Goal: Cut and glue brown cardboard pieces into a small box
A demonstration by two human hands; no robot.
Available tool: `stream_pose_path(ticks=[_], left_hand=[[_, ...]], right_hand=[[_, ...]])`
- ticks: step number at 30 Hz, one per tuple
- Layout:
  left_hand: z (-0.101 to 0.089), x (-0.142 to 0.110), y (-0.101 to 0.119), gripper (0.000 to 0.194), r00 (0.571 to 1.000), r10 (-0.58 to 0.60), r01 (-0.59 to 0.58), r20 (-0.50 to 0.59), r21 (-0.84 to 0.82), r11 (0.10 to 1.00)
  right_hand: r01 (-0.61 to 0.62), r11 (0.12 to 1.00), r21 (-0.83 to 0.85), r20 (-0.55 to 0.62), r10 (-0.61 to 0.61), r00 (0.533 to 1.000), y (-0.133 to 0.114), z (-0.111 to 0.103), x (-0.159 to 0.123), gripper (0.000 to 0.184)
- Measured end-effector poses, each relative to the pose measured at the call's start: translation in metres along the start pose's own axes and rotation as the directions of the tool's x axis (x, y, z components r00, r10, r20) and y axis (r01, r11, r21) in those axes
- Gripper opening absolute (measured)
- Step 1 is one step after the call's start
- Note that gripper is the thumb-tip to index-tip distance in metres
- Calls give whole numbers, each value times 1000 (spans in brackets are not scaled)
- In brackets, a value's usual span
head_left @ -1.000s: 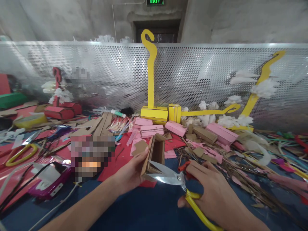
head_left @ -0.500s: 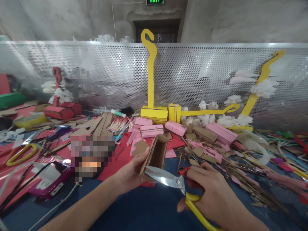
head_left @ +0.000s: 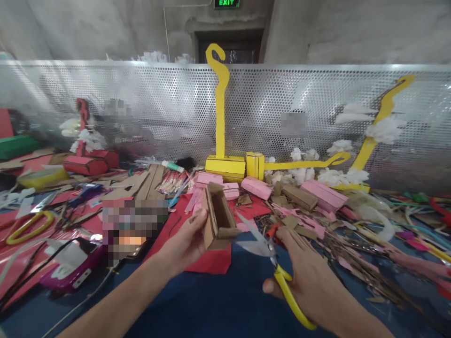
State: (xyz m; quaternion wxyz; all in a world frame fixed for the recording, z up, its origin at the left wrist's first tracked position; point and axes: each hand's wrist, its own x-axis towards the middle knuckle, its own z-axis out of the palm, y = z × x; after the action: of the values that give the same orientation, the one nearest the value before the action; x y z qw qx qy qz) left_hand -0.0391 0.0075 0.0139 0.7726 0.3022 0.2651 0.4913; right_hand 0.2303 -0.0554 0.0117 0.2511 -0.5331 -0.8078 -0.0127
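Observation:
My left hand (head_left: 188,237) grips a small open cardboard box (head_left: 208,225) by its left side, tilted so its hollow inside shows. A flap sticks out at its near right corner. In my right hand (head_left: 299,263) is a pair of scissors (head_left: 269,251) with one red and one yellow handle. Their blades are spread and point at the box's near right corner, just apart from it. Beneath the box lies a red sheet (head_left: 211,263). Behind it sit small pink boxes (head_left: 256,187) and a yellow box with a tall hook (head_left: 221,122).
A perforated metal screen (head_left: 169,108) runs across the back. Cardboard strips (head_left: 150,183) and a purple power strip (head_left: 70,270) with cables lie left. Twigs and paper scraps (head_left: 338,244) cover the right, beside another yellow hook (head_left: 385,110) with white tufts. Another pair of scissors (head_left: 30,227) lies far left.
The box has turned in my left hand, its near end swinging right. The scissors have drawn back to the right, away from the box, and their blades have opened wider.

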Motion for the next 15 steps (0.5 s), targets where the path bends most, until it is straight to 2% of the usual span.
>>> stream_pose_path(ticks=[2,4,6,8,10,12,15], left_hand=[[1,2,3,40,983,180,-176,-46,66,982],[1,3,5,40,921,386,-373,-44,182,910],[0,4,5,43,810,586,-561,19,313,766],[-3,3,3,46,684,722,-686,103,426,590],[-6,0,-2,50,580,799,-733,157,530,428],[-7,-4,-7,57,490,848,-741,202,608,284],[-5,-10,-12,66,344,878,-799,332,594,88]], right_hand=[[-49,996,70,5,49,999,4,1,-1,63],[-115,980,162,35,110,993,7,1,0,63],[-178,952,249,96,158,983,8,0,0,55],[-223,928,298,166,180,970,8,0,1,46],[-246,919,309,201,190,961,6,1,2,44],[-252,910,329,186,199,962,4,5,2,44],[-259,863,434,177,200,964,-1,10,2,44]])
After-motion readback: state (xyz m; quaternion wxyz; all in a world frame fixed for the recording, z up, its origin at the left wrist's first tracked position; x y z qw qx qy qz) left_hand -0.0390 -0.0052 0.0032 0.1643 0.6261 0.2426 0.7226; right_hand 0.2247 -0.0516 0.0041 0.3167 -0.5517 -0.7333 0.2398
